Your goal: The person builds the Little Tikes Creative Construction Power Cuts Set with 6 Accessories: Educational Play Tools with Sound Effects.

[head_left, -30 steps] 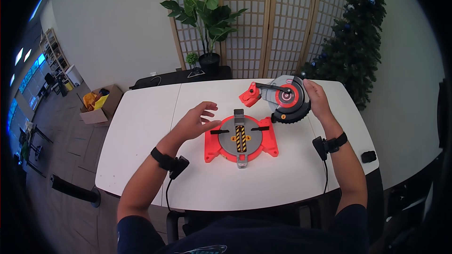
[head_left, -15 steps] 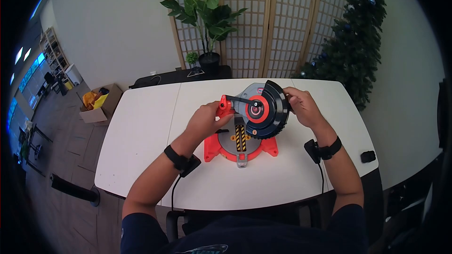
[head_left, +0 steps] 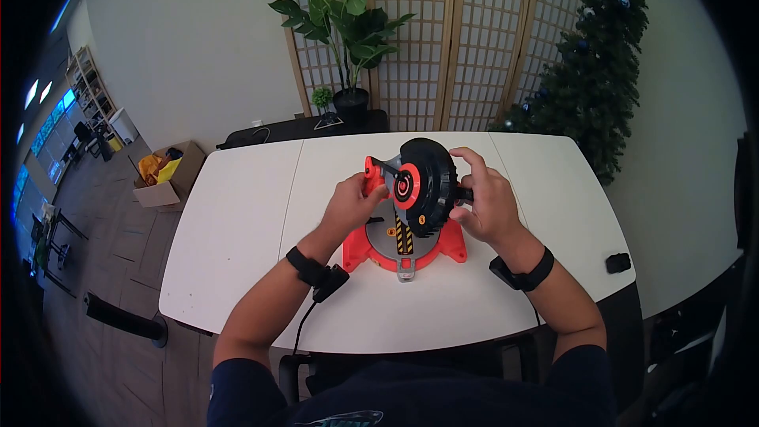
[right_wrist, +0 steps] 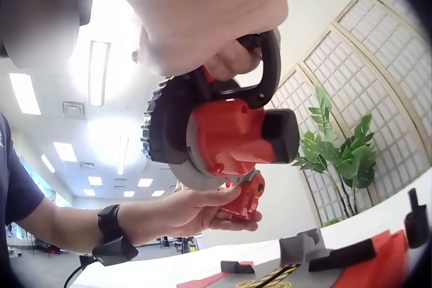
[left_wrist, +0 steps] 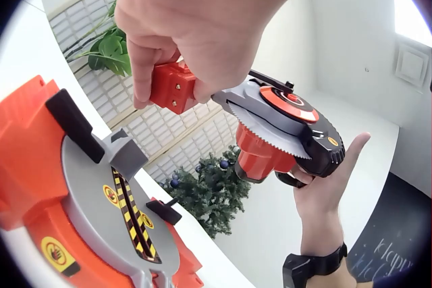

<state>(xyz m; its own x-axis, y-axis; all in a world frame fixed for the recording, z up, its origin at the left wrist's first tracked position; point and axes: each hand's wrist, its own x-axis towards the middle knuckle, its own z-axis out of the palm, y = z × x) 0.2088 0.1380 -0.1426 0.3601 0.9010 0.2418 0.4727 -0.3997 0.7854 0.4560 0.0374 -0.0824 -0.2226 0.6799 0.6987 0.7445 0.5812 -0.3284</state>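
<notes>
Both hands hold a toy miter saw head [head_left: 431, 182] above its base. My left hand [head_left: 348, 209] pinches the red hinge block [left_wrist: 172, 89] at the end of the saw's grey arm. My right hand [head_left: 494, 205] has its fingers curled through the black loop handle [right_wrist: 271, 72], its thumb sticking out in the left wrist view. A grey toothed blade [left_wrist: 263, 136] shows under the black guard, with a red motor housing [right_wrist: 229, 133] beside it. Beneath, the red base [head_left: 360, 249] with a grey turntable [left_wrist: 94, 200] and striped strip sits on the table.
The white table [head_left: 237, 245] carries a small black object [head_left: 618, 263] near its right edge. Behind stand a potted plant [head_left: 350, 103], a lattice screen [head_left: 427, 32] and a decorated tree [head_left: 593, 71]. A cardboard box [head_left: 186, 178] is on the floor at left.
The saw head has moved left over the base and turned. My left hand has taken hold of its red block, while the right hand has shifted from the guard's edge to the handle.
</notes>
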